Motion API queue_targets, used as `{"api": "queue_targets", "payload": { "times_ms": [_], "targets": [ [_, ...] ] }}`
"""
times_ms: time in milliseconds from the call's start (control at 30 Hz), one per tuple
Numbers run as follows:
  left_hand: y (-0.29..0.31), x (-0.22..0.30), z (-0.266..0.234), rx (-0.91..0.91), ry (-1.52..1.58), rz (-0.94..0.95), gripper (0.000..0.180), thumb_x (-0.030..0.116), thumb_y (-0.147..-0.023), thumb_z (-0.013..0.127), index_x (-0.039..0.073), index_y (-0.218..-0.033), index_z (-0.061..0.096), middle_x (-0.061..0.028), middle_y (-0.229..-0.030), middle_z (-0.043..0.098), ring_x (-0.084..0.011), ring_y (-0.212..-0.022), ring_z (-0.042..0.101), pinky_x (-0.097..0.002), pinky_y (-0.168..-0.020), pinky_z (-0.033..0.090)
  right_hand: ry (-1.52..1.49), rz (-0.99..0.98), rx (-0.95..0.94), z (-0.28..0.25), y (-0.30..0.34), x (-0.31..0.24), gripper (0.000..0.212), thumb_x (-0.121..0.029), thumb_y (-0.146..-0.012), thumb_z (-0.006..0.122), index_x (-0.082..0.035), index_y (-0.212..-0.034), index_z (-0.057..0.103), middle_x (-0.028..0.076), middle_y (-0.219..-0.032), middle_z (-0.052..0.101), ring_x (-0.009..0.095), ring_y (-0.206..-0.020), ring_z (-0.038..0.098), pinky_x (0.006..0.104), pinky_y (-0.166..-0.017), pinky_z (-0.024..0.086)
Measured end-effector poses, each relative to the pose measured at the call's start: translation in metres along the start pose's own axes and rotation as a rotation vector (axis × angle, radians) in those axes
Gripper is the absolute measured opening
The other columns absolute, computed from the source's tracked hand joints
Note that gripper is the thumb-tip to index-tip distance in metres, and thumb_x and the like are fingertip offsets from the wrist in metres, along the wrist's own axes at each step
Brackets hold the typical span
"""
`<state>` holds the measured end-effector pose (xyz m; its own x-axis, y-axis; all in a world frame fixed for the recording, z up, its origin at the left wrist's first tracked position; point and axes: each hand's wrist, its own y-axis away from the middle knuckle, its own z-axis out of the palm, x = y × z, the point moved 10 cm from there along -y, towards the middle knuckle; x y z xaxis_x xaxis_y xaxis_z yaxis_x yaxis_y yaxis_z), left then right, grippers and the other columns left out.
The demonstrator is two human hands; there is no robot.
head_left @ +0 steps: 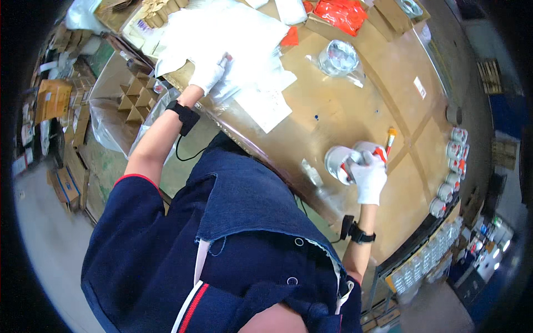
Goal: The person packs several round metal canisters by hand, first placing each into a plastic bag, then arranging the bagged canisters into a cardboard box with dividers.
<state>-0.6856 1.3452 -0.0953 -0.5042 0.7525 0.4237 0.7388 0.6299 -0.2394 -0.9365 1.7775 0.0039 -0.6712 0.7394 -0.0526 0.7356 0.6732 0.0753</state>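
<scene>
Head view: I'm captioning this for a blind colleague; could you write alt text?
White-gloved right hand touching two can-like cylinders on a brown work table; white-gloved left hand on white sheets. An orange-bristled brush lies beside the cylinders.

The site is identified as a workshop or factory packing area. A broad, brown-covered workbench is seen, with small cylindrical containers lined up along its right edge. Beside it, a plastic-lined carton is fitted with cardboard dividers. Other cartons are piled at left; 1 slatted wooden pallet is noted at far right.
</scene>
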Motion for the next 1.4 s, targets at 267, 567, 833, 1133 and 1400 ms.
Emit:
{"api": "queue_targets", "payload": {
  "times_ms": [267,567,833,1133,1400],
  "targets": [
    [-0.008,0.009,0.016,-0.523,-0.128,-0.095,0.029,0.030,-0.091,0.060,0.008,-0.108,0.066,-0.0160,-0.096,0.069,-0.0311,-0.088,0.066,-0.0408,-0.078,0.051,0.007,0.003,-0.015,0.006,0.008,-0.057,0.025,-0.038,-0.073,0.071,-0.017,-0.085,0.073,0.014,-0.082,0.068,0.033,-0.076,0.066,0.0435,-0.067,0.053],
    [0.018,0.021,0.013,-0.486,-0.326,0.246,0.030,0.021,-0.091,0.057,0.006,-0.117,0.065,-0.0159,-0.107,0.068,-0.0325,-0.096,0.064,-0.0400,-0.088,0.049,0.221,-0.228,-0.185,0.046,0.050,-0.116,0.021,-0.031,-0.080,0.066,-0.011,-0.086,0.066,0.007,-0.060,0.062,0.027,-0.054,0.064,0.0405,-0.050,0.051],
    [0.019,0.009,0.051,-0.295,0.448,-0.041,0.036,0.029,-0.093,0.055,0.003,-0.117,0.059,-0.0167,-0.113,0.062,-0.0305,-0.098,0.060,-0.0391,-0.088,0.048,0.055,-0.121,-0.260,0.046,0.027,-0.109,0.024,-0.028,-0.074,0.064,-0.005,-0.080,0.068,0.017,-0.077,0.068,0.034,-0.077,0.067,0.0448,-0.069,0.052],
    [0.073,0.165,0.068,-0.667,0.138,0.245,0.033,0.030,-0.095,0.056,0.004,-0.114,0.066,-0.0116,-0.101,0.066,-0.0218,-0.095,0.060,-0.0343,-0.087,0.048,-1.611,0.551,-0.586,0.094,0.045,-0.144,0.034,-0.025,-0.093,0.064,-0.003,-0.118,0.062,0.004,-0.108,0.067,0.011,-0.092,0.063,0.0275,-0.072,0.052],
    [0.069,0.151,0.046,-0.605,0.649,-0.119,0.033,0.022,-0.094,0.054,0.003,-0.119,0.064,-0.0136,-0.111,0.066,-0.0239,-0.100,0.060,-0.0378,-0.092,0.047,-1.901,0.483,-0.452,0.154,-0.007,-0.199,0.037,-0.038,-0.093,0.058,-0.009,-0.116,0.062,0.005,-0.106,0.067,0.016,-0.092,0.063,0.0291,-0.073,0.052]
  ]
}}
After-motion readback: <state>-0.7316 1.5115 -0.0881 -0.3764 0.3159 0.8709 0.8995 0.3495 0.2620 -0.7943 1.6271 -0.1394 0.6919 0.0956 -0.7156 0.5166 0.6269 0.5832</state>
